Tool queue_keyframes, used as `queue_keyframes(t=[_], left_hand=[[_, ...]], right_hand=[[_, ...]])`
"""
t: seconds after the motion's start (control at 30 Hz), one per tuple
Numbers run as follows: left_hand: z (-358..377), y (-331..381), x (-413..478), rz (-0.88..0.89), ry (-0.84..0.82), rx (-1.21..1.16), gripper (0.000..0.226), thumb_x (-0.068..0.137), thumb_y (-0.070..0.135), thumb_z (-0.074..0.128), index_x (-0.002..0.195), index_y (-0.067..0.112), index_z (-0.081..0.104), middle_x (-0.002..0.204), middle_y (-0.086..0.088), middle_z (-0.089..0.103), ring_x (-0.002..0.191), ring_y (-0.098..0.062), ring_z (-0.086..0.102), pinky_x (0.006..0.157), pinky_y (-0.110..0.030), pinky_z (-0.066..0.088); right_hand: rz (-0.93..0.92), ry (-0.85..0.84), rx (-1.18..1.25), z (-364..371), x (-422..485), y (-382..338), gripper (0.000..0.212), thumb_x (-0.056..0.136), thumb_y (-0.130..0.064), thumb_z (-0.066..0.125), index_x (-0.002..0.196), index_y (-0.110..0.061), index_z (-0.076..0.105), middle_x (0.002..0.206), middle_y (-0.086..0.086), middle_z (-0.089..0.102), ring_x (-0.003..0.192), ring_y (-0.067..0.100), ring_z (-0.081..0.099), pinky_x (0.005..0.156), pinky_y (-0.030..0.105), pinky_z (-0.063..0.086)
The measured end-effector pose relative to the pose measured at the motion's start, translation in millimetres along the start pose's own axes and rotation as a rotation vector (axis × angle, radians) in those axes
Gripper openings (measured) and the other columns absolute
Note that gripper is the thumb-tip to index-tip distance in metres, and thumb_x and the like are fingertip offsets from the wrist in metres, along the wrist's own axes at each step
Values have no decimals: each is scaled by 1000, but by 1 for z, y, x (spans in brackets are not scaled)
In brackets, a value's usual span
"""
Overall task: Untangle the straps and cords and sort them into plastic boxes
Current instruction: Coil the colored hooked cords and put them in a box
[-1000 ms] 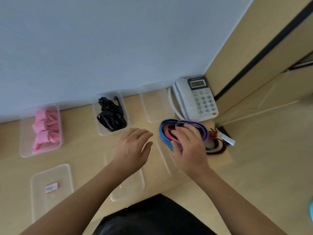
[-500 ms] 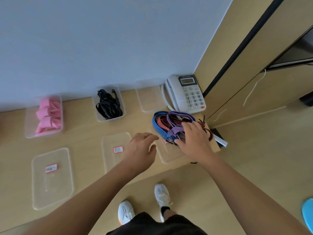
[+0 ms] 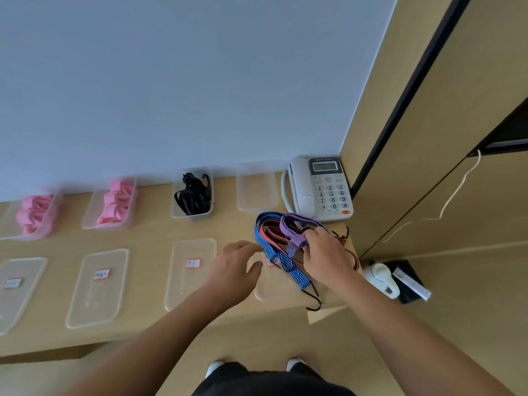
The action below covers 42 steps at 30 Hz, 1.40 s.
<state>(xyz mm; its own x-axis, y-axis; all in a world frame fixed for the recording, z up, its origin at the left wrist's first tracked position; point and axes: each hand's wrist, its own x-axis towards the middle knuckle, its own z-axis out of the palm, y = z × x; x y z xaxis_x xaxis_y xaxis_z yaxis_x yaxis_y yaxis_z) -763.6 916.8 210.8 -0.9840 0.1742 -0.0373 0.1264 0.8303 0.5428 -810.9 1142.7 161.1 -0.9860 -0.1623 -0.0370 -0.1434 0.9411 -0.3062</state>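
A moment ago the right hand (image 3: pixel 325 258) lay flat on the tangled bunch of blue, red and purple stretchy cords (image 3: pixel 265 232). Now its fingers pinch the purple woven strap (image 3: pixel 295 244) and pull it up from the bunch. The left hand (image 3: pixel 234 267) has come closer, with loose fingers that hold nothing. I think the untangling is just starting.

The bunch sits at the right end of the smooth wooden table (image 3: pixel 148 241), partly on a flat clear plastic lid (image 3: pixel 265 290). The cords look soft, flat and stripy. One blue cord ends in a thin black hook (image 3: pixel 313 298) at the table edge. The clear plastic box (image 3: pixel 257 192) behind is empty.
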Motion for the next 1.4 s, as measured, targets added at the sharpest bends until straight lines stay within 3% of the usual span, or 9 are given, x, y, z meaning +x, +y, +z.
queue_keyframes(t=[0.13,0.33,0.47,0.67,0.83,0.97,1.17,1.27,1.4], left_hand=[[15,24,0,-62,-2,4,33,98,20,65,131,20,69,132,3,67,123,-20,59,94,-19,34],[28,37,-10,-175,-7,-7,32,97,19,67,128,21,70,128,3,68,116,-19,61,93,-23,40],[33,40,-13,-248,32,-49,30,96,20,68,125,21,72,126,4,70,112,-14,63,91,-24,46],[30,51,-11,-271,90,-124,32,96,25,68,127,23,70,126,4,69,111,-12,61,96,-33,52],[14,57,-9,-227,98,-170,32,97,27,68,128,25,69,127,6,67,106,-8,58,90,-26,49],[-3,62,-9,-169,112,-227,32,96,27,68,128,24,69,128,6,67,109,-8,58,92,-27,49],[-7,72,2,34,-6,-209,58,93,33,74,147,22,55,147,3,56,136,-16,48,113,-31,38],[0,79,14,50,-113,-174,38,96,33,70,132,21,69,126,1,72,121,-20,61,103,-39,49],[10,79,16,31,-46,-206,19,100,26,62,105,19,79,94,0,75,94,-23,67,86,-47,55]], right_hand=[[-66,-129,-11,4,3,16,23,85,-17,61,106,-13,54,108,8,55,99,29,54,80,35,44],[-103,-78,85,8,7,25,26,77,-3,57,100,-13,54,91,11,66,90,35,62,64,34,36],[44,97,477,-3,10,34,29,78,-1,64,106,-8,65,87,14,68,78,32,58,62,36,40],[170,118,950,-48,15,33,27,80,10,55,87,-14,65,65,-1,65,53,3,55,50,21,43],[120,183,1114,-94,2,20,33,84,1,51,87,-27,68,80,17,72,65,37,67,53,42,52],[68,227,1238,-129,-11,-2,38,81,-1,53,83,-34,72,76,2,74,65,22,73,53,37,59],[150,227,1316,-141,-21,-31,43,90,14,47,81,-21,70,81,15,70,70,31,66,66,54,59],[207,241,1315,-140,-28,-38,38,92,12,48,86,-19,69,80,9,73,74,33,67,72,59,58],[269,278,1219,-139,-38,-34,34,92,11,48,83,-16,66,65,-2,71,56,17,67,54,34,57]])
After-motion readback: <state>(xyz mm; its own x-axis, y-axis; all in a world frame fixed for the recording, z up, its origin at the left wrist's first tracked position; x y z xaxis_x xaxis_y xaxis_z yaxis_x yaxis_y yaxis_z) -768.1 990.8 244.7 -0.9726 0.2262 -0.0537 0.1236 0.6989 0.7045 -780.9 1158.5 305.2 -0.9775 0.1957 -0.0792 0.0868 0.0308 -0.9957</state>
